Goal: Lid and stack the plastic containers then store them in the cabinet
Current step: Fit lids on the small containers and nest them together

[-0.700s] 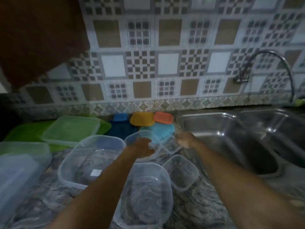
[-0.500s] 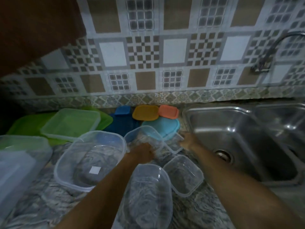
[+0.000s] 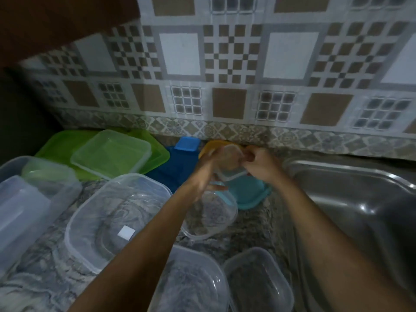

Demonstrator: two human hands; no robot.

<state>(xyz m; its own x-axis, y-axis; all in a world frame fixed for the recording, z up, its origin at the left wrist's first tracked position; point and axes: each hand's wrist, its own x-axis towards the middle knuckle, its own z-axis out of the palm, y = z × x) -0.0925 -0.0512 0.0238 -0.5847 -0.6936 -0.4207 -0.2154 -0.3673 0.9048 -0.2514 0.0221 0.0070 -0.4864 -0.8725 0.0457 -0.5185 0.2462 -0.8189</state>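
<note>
Head view: a small clear container [image 3: 230,164] is held above the bench [image 3: 258,226], gripped by curled fingers of the left hand [image 3: 206,171] and right hand [image 3: 258,165].

The marbled counter [image 3: 258,228] carries clear lidless containers [image 3: 117,221], green lids [image 3: 56,147] and a teal lid [image 3: 249,193].

Place: a home kitchen, dimly lit.
Wall: a patterned tile backsplash [image 3: 225,64] in brown, white and grey runs behind the worktop.
Worktop: a marbled stone counter [image 3: 254,221] meets a stainless-steel sink [image 3: 337,170] at the right.
Household goods: clear plastic containers [image 3: 108,210] and coloured lids [image 3: 112,154] crowd the counter.
</note>
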